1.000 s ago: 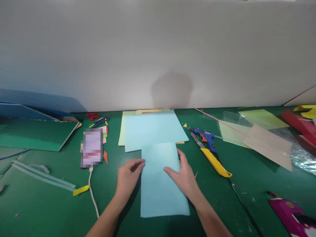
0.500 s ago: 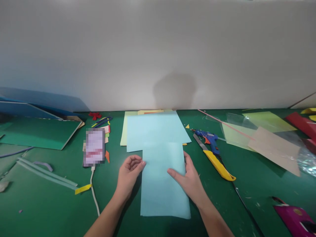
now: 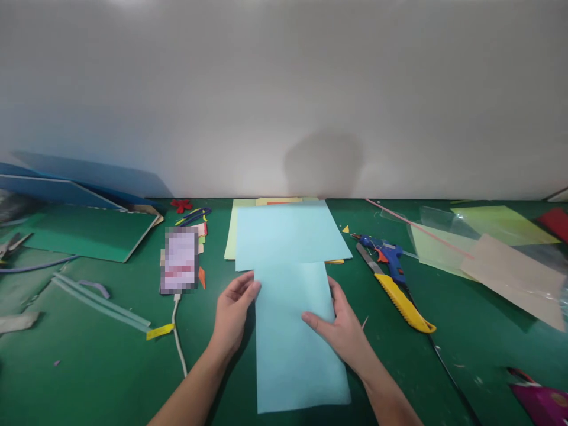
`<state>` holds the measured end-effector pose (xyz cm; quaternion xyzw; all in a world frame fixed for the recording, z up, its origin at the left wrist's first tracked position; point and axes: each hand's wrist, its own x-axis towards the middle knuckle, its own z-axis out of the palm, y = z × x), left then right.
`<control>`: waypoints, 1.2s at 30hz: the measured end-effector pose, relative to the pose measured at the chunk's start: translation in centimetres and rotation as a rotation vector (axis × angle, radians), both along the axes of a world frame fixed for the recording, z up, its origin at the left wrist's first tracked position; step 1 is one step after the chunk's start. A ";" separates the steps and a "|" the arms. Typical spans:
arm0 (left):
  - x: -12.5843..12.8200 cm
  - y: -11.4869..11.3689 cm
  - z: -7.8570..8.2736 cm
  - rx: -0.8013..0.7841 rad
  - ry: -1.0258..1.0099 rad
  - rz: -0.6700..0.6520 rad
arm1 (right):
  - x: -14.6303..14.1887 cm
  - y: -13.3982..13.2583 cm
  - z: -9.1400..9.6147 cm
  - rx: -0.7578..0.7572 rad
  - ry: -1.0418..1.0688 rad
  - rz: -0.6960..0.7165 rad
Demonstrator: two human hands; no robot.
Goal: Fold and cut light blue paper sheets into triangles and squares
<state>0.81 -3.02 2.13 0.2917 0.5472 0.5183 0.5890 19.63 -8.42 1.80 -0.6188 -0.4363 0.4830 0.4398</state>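
A light blue sheet of paper [image 3: 297,349] is held upright between my two hands, just in front of a stack of paper. My left hand [image 3: 235,307] pinches its upper left edge between thumb and fingers. On the right edge, my right hand [image 3: 339,325] grips the sheet, thumb on the front and fingers behind. Another light blue sheet [image 3: 288,231] lies flat on top of the stack, and pale yellow paper [image 3: 230,236] sticks out from under it. The held sheet's top edge overlaps the near edge of the stack in view.
Right of the stack lie a blue glue gun [image 3: 386,254], a saw-like tool with a yellow handle [image 3: 403,302] and loose coloured sheets [image 3: 510,278]. To the left are a phone [image 3: 180,260] on a white cable [image 3: 178,343], pale strips [image 3: 102,305] and a green board [image 3: 89,231].
The held sheet has come slightly nearer, its lower edge now lower in view and tilted. Both hands keep their grip. The view has shifted a little to the left.
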 end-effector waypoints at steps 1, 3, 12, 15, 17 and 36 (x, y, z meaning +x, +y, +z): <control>0.0 0.0 0.0 -0.027 -0.017 0.008 | 0.0 0.0 0.0 -0.002 0.012 0.006; -0.1 0.1 -0.1 -0.061 -0.054 0.034 | 0.0 -0.1 0.0 -0.012 0.041 0.021; 0.1 0.2 0.1 -0.054 -0.088 0.064 | -0.1 -0.2 0.0 -0.059 0.196 0.029; 0.0 0.2 0.3 -0.048 -0.079 0.054 | -0.2 -0.2 -0.1 -0.084 0.226 0.033; 0.0 0.2 0.3 -0.042 -0.071 0.047 | -0.2 -0.2 -0.2 -0.095 0.231 0.039; -0.3 0.6 -0.5 0.217 0.279 0.026 | -0.8 0.2 -1.0 -0.046 0.164 -0.044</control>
